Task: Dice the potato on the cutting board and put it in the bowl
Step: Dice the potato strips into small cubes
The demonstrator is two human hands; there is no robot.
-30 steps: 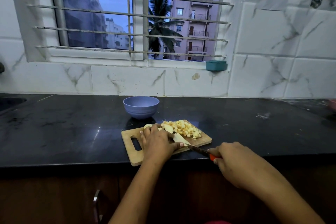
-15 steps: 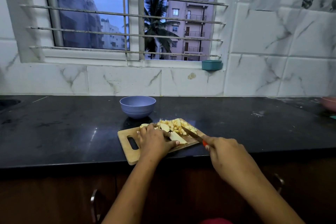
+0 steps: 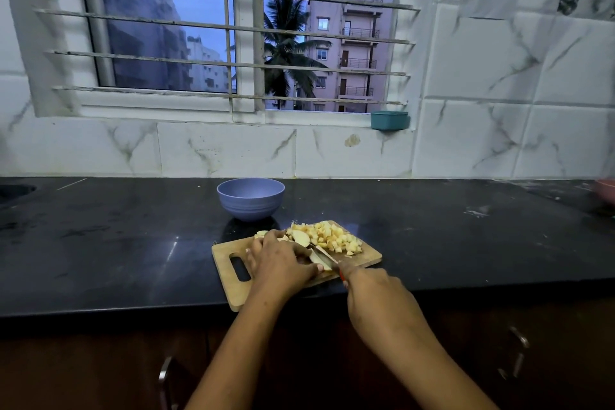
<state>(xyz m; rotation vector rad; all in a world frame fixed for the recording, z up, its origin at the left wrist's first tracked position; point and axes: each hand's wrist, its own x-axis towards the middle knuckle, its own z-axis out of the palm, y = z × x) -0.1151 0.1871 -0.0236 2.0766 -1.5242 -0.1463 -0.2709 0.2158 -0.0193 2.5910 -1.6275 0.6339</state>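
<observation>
The fingers (image 3: 268, 243) of my left hand (image 3: 283, 261) were curled down over the uncut potato pieces (image 3: 301, 238) near the middle of the cutting board (image 3: 229, 280). My knuckles were arched, and my thumb lay along the near side against a pale slice. My right hand (image 3: 376, 296) was wrapped around the handle of the knife (image 3: 324, 255). Those fingers were closed firmly on it, so only a sliver of red handle showed past my knuckles. The blade ran away from me and to the left, with its far end lying against the slices just beside my left thumb.

The diced potato (image 3: 337, 240) sat in a loose yellow heap on the far right part of the board, touching the uncut pieces on its left side. The board lay at an angle on the black counter (image 3: 100, 243), with its handle slot toward my left and its near corner reaching the counter's front edge.

The bowl (image 3: 250, 200), a pale blue-violet one, stood upright on the counter beyond the board's far left corner, near it but apart.

A small teal tub (image 3: 389, 120) sat on the ledge of the barred window (image 3: 233, 43), off to the right. White marbled tiles (image 3: 499, 93) covered the wall behind the counter. At the far right edge of the counter something pink (image 3: 607, 191) showed, too blurred for me to tell what it was.
</observation>
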